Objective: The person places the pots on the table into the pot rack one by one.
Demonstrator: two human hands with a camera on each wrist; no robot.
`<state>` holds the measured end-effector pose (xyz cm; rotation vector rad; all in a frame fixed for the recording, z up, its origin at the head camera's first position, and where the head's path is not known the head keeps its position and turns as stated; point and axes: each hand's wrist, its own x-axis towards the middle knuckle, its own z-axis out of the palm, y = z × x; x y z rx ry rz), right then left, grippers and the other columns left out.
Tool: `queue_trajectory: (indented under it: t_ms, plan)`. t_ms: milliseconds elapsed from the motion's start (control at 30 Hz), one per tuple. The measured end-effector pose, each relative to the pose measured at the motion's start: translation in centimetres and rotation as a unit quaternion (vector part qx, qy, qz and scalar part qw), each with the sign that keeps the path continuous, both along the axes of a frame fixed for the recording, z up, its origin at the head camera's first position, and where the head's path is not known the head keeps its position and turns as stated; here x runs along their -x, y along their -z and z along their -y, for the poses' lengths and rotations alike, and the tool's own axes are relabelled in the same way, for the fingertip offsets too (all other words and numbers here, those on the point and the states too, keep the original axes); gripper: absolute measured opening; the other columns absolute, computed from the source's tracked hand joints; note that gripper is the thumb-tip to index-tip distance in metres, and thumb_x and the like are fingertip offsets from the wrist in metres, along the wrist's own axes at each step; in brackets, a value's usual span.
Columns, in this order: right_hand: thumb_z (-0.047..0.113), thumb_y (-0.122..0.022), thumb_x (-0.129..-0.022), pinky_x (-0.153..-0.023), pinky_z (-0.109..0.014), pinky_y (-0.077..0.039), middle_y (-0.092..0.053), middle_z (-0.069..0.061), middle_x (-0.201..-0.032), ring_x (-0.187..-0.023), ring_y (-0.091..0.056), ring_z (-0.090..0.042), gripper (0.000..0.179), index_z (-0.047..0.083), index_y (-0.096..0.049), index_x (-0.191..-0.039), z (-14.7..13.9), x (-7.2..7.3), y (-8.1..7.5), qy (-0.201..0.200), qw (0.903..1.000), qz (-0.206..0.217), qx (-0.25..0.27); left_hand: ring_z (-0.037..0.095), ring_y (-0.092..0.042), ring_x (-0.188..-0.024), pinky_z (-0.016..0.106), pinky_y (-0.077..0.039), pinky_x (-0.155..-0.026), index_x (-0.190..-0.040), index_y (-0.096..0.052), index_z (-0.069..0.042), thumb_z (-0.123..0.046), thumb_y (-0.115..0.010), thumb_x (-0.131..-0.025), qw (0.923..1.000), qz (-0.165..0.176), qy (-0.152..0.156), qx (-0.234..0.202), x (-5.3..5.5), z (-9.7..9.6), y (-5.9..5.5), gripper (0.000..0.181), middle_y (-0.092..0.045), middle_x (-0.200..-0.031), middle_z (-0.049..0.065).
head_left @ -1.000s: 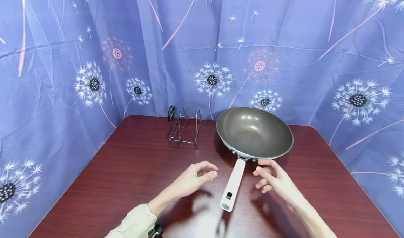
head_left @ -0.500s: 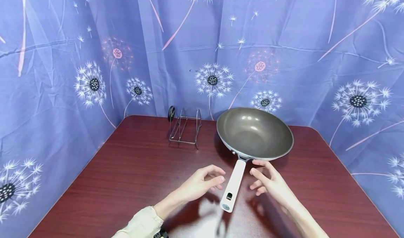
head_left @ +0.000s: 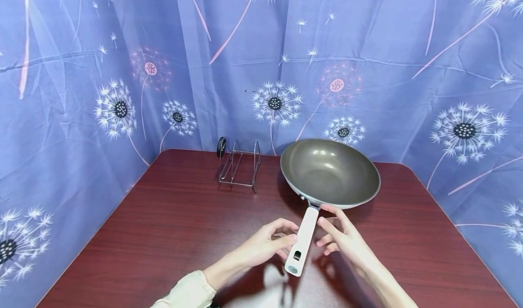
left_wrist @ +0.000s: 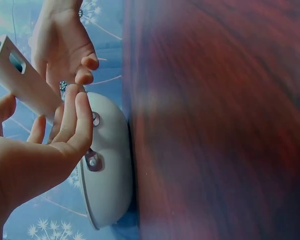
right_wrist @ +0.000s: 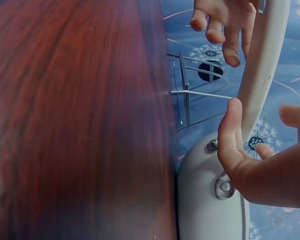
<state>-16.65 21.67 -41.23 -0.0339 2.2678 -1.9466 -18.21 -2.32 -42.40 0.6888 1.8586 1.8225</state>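
Note:
A frying pan with a dark grey inside (head_left: 327, 171) rests on the table, its white handle (head_left: 303, 240) slanting toward the front. Just left of the handle is my left hand (head_left: 261, 244), thumb at the handle's edge and fingers loosely bent. My right hand (head_left: 347, 240) hovers at the handle's right side near the joint to the pan, its fingers spread and relaxed. Neither hand is wrapped round the handle (left_wrist: 29, 82). In the right wrist view, right-hand fingers (right_wrist: 231, 132) appear beside the handle (right_wrist: 265, 60); contact is hard to tell.
A wire rack (head_left: 241, 167) with a black round part (head_left: 221, 147) stands at the back, left of the pan. The dark red wooden table (head_left: 163, 217) is bordered by a blue dandelion-print curtain (head_left: 229, 72) behind and at both sides.
Both hands have closed in on the pan's handle, the left moving right and the right moving left. The pan and rack have stayed in place.

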Motion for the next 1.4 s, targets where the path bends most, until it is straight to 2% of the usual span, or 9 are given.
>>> queue_trajectory:
  t_ms: [300, 533, 667, 833, 1033, 1167, 1233, 1300, 1400]
  plan:
    - [0.029, -0.056, -0.101, -0.061, -0.032, -0.058, -0.049, -0.017, -0.125, -0.075, -0.068, -0.019, 0.056, 0.018, -0.031, -0.15, 0.6, 0.2, 0.0, 0.004, 0.9998, 0.009, 0.016, 0.016, -0.065, -0.091, 0.031, -0.057, -0.077, -0.134, -0.051, -0.007, -0.023, -0.059, -0.099, 0.9973, 0.065, -0.001, -0.032, -0.4, -0.5, -0.2, 0.039, -0.062, -0.114, 0.008]
    - [0.021, -0.058, -0.1, -0.061, -0.028, -0.057, -0.053, -0.012, -0.123, -0.075, -0.067, -0.015, 0.062, 0.01, -0.023, -0.149, 1.4, 0.1, 0.2, 0.031, 0.9982, 0.018, 0.048, 0.02, -0.069, -0.092, 0.032, -0.057, -0.081, -0.143, -0.038, -0.005, -0.016, -0.06, -0.096, 0.9806, 0.168, 0.012, -0.1, -1.0, -0.8, -0.6, 0.053, -0.061, -0.118, 0.012]
    - [0.018, -0.059, -0.099, -0.069, -0.028, -0.058, -0.055, -0.009, -0.119, -0.08, -0.067, -0.013, 0.065, 0.005, -0.021, -0.149, 1.9, 0.2, 0.5, 0.051, 0.9953, 0.025, 0.078, 0.024, -0.072, -0.09, 0.034, -0.059, -0.081, -0.149, -0.031, -0.006, -0.013, -0.062, -0.094, 0.9739, 0.193, 0.02, -0.118, -1.4, -1.2, -1.0, 0.063, -0.059, -0.123, 0.018]
    - [0.02, -0.058, -0.099, -0.072, -0.025, -0.056, -0.054, -0.01, -0.115, -0.082, -0.065, -0.011, 0.068, 0.001, -0.018, -0.15, 2.3, 0.6, 0.7, 0.053, 0.9899, 0.041, 0.125, 0.021, -0.073, -0.083, 0.028, -0.058, -0.069, -0.154, -0.022, -0.008, -0.01, -0.065, -0.092, 0.9706, 0.207, 0.016, -0.122, -1.9, -1.7, -1.4, 0.076, -0.059, -0.126, 0.022]
    - [0.02, -0.061, -0.097, -0.068, -0.021, -0.054, -0.061, -0.004, -0.106, -0.075, -0.064, -0.008, 0.08, 0.003, -0.007, -0.153, 2.7, 0.9, 0.4, 0.048, 0.9787, 0.077, 0.184, 0.019, -0.072, -0.078, 0.028, -0.059, -0.065, -0.155, -0.019, -0.011, -0.005, -0.068, -0.087, 0.9735, 0.2, 0.007, -0.111, -2.1, -2.3, -1.7, 0.084, -0.059, -0.126, 0.021]
    - [0.021, -0.059, -0.098, -0.069, -0.021, -0.053, -0.066, 0.002, -0.097, -0.077, -0.066, -0.006, 0.084, 0.003, 0.0, -0.155, 3.2, 1.2, 0.4, 0.044, 0.9744, 0.089, 0.202, 0.019, -0.071, -0.077, 0.029, -0.059, -0.063, -0.154, -0.021, -0.013, -0.004, -0.069, -0.084, 0.9794, 0.182, 0.0, -0.087, -2.1, -2.7, -2.0, 0.086, -0.054, -0.126, 0.021]
    - [0.022, -0.058, -0.098, -0.071, -0.022, -0.054, -0.065, 0.004, -0.094, -0.079, -0.067, -0.006, 0.078, 0.003, -0.006, -0.153, 3.4, 1.5, 0.4, 0.042, 0.9722, 0.095, 0.21, 0.02, -0.071, -0.078, 0.03, -0.059, -0.065, -0.153, -0.024, -0.013, -0.003, -0.07, -0.081, 0.9854, 0.159, -0.012, -0.061, -2.0, -2.9, -2.2, 0.086, -0.052, -0.126, 0.018]
    - [0.023, -0.058, -0.098, -0.074, -0.024, -0.054, -0.065, 0.005, -0.092, -0.081, -0.068, -0.008, 0.065, 0.003, -0.019, -0.146, 3.7, 1.8, 0.5, 0.042, 0.9704, 0.101, 0.215, 0.017, -0.068, -0.085, 0.028, -0.058, -0.07, -0.152, -0.028, -0.012, -0.005, -0.073, -0.078, 0.9923, 0.119, -0.028, -0.019, -1.9, -3.0, -2.5, 0.087, -0.051, -0.125, 0.014]
    - [0.025, -0.059, -0.098, -0.077, -0.026, -0.054, -0.064, 0.006, -0.087, -0.08, -0.068, -0.009, 0.04, 0.007, -0.037, -0.127, 4.1, 2.4, 0.7, 0.045, 0.9674, 0.113, 0.222, 0.013, -0.061, -0.093, 0.025, -0.054, -0.075, -0.149, -0.035, -0.01, -0.008, -0.077, -0.073, 0.9965, 0.046, -0.041, 0.056, -1.7, -3.1, -2.9, 0.086, -0.052, -0.121, 0.009]
